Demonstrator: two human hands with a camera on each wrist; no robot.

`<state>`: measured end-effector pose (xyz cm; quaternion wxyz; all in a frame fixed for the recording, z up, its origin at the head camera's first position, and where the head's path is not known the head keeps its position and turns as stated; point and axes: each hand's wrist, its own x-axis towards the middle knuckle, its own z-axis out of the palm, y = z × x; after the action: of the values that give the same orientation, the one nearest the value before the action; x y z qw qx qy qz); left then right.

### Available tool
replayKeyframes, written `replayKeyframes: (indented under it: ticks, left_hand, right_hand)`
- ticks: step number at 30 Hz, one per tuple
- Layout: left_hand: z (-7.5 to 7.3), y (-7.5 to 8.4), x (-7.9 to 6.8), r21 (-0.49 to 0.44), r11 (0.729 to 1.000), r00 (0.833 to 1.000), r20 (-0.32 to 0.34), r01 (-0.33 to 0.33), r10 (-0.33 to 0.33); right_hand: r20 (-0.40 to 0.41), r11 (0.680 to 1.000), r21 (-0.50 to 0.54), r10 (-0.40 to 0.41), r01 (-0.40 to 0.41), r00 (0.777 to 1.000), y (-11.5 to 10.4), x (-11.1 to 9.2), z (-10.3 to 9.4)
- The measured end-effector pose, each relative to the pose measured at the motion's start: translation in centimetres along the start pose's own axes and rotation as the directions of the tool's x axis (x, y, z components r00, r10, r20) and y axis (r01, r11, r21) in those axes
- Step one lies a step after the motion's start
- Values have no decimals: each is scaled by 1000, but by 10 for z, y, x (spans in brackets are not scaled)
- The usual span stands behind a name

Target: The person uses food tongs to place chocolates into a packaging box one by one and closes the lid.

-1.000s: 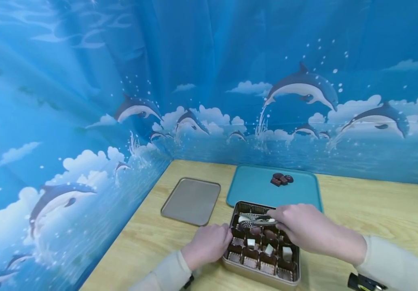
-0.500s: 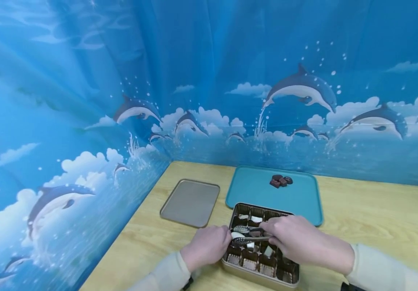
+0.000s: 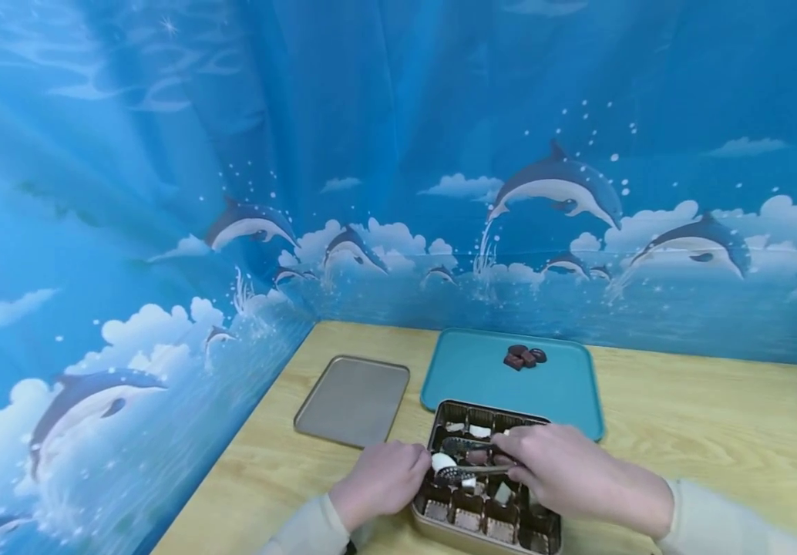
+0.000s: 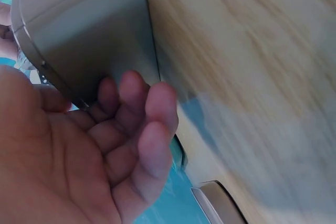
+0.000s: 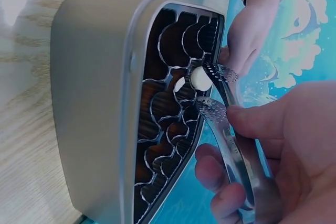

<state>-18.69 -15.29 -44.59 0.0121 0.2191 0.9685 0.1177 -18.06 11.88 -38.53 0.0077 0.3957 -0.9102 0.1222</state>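
Observation:
My right hand (image 3: 554,470) holds metal tongs (image 5: 231,145) with perforated ends over a divided tin box (image 3: 471,539). A smooth white piece, perhaps a white chocolate (image 5: 201,78), lies at the tongs' tips, which stand apart; it touches the far tip, and whether it is pinched I cannot tell. By the box's left rim my left hand (image 3: 385,478) holds the tin, its thumb at the rim and its curled fingers (image 4: 157,103) against the outer wall. White and brown pieces sit in several brown compartments; my right hand hides others.
Behind the box lies a blue tray (image 3: 468,370) with several dark chocolates (image 3: 525,357). A flat grey-brown lid or tray (image 3: 353,401) rests to the left. A dolphin-printed curtain (image 3: 398,169) borders the wooden table (image 3: 690,439).
The tongs and the white piece have moved from the back compartments toward me and the left rim. Their tips are now farther apart. My left hand stays at the box; the head view has shifted slightly.

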Motion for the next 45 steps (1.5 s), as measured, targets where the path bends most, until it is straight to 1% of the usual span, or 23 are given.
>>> replayKeyframes:
  ticks: [3,6,10,12,15,19,21,25,28,34,35,40,42,45]
  left_hand:
    - [1,-2,-1,-16,1000,1000,0,2,-2]
    - [2,-3,0,-16,1000,1000,-23,-1,1]
    - [3,-1,-1,8,1000,999,-53,-7,7]
    - [3,0,-2,22,1000,998,-57,-7,8]
    - [2,2,-3,52,999,998,-55,-11,14]
    - [4,3,-4,95,995,997,-66,-31,37]
    - [7,3,-5,122,992,995,-85,-45,55]
    - [12,6,-6,168,984,988,-135,-57,80]
    - [15,8,-7,188,981,984,-162,-44,75]
    - [17,10,-12,191,981,986,-156,-26,57]
    - [17,10,-13,191,981,986,-156,-25,56]
    - [17,10,-15,222,975,986,-154,-30,65]
    - [16,9,-15,232,972,985,-158,-29,67]
    - [16,8,-17,219,975,987,-148,-29,62]
  right_hand:
    - [-12,1000,6,5,-5,1000,1,0,1]
    - [-10,1000,12,17,-17,1000,2,0,0]
    - [-3,999,16,47,-47,999,5,-3,-5]
    - [-20,997,17,72,-71,997,8,-5,-9]
    - [-82,995,11,103,-102,991,16,-8,-15]
    - [-157,987,3,159,-160,975,34,-9,-21]
    - [-170,980,16,197,-198,965,46,-10,-23]
    - [-156,957,50,291,-287,944,76,-12,-21]
    - [-156,940,52,342,-338,927,97,-13,-16]
    - [-195,922,37,385,-386,902,129,-12,-5]
    - [-189,918,35,393,-394,900,132,-12,-3]
    - [-153,915,1,399,-404,904,146,-5,2]
    - [-155,918,-13,390,-397,908,149,-1,4]
    - [-168,918,-23,388,-397,906,152,5,10]
